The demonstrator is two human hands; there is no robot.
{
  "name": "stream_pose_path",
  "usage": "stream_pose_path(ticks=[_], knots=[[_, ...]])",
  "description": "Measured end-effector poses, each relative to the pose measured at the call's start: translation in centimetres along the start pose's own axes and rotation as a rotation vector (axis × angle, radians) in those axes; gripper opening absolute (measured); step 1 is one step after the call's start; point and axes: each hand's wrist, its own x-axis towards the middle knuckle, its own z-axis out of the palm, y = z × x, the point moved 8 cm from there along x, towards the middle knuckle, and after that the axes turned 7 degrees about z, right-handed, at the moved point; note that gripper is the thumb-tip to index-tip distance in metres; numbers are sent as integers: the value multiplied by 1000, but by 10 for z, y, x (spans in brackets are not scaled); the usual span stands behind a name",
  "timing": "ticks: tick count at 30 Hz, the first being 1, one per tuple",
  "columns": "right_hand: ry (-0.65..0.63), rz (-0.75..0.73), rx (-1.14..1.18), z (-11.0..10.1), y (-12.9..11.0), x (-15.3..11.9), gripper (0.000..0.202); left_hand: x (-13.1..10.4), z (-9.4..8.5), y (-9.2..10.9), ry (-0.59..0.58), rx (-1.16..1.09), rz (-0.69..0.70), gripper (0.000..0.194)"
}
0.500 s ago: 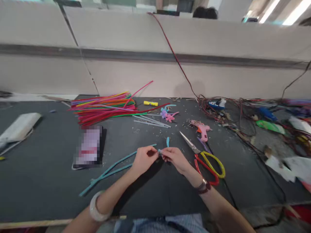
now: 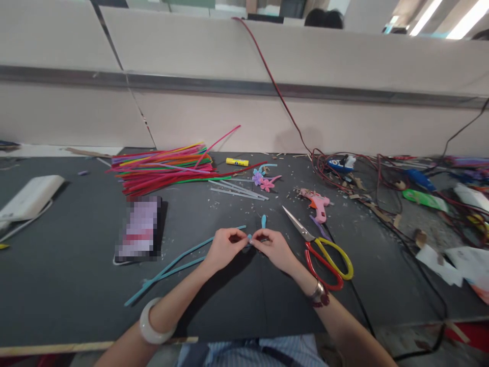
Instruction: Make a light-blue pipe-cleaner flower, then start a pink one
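Note:
Between the fingertips of my left hand (image 2: 228,248) and my right hand (image 2: 274,248) is a small light-blue piece of pipe cleaner (image 2: 249,237). Both hands pinch it, and most of it is hidden by the fingers. Just beyond my right hand lies a light-blue folded loop (image 2: 264,221) on the dark table. Long teal pipe cleaners (image 2: 168,270) stretch out at the left, passing behind my left hand. To the right of my right hand rest scissors with one red and one yellow handle (image 2: 320,244), blades apart.
A bundle of coloured pipe cleaners (image 2: 164,171) lies at the back left, near a phone (image 2: 139,227). Small pipe-cleaner flowers (image 2: 263,179), glue sticks (image 2: 239,190) and a yellow tube (image 2: 237,162) sit centrally. A pink glue gun (image 2: 318,203) and tangled cords (image 2: 324,176) are right.
My right hand's fingers have shifted slightly around the small blue piece, which shows a little more between the fingertips. Both hands stay in nearly the same place.

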Motion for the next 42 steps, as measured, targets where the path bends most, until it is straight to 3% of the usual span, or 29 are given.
stream_pose_path(ticks=[6, 15, 21, 28, 38, 40, 42], knots=[[-18, -48, 30, 1, -2, 0, 15, 1, 3, -5, -28, -187, -127, 19], [-81, 134, 255, 0, 14, 6, 21, -1, 3, 3, -39, -34, 3, 20], [-126, 162, 302, 5, 15, 4, 24, -1, 3, 4, -64, -22, 5, 19], [-53, 131, 196, -3, 12, 6, 24, 0, 10, -4, -144, -164, -73, 22], [-65, 98, 142, -1, 10, 6, 26, -3, 17, -15, -173, -312, -189, 20], [-6, 61, 118, -9, 4, 7, 28, -3, 18, -15, -159, -324, -198, 21], [120, -4, 39, -23, -4, 7, 30, 0, 8, -13, -114, -332, -199, 22]])
